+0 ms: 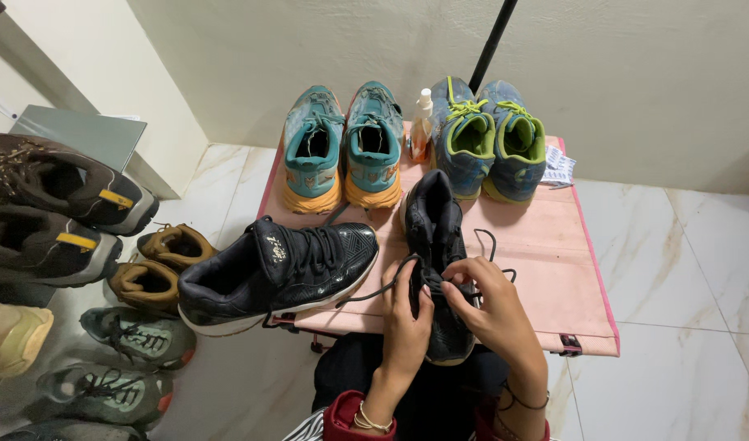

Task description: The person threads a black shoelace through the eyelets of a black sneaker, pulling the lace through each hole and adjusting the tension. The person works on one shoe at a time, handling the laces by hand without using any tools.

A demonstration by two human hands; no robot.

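— Shoe point(436, 245) lies on the pink table's point(570, 269) near edge; your left hand point(407, 314) and right hand point(488, 302) pinch its lace point(374, 290).
— Containers?
— Spray bottle point(422, 126) — orange, upright between the teal and blue pairs. White printed packet point(559, 167) at the far right corner.

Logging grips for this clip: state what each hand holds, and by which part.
Both the left hand and right hand grip the black shoe at its laces, over the tongue area; which hand pinches which lace cannot be told.
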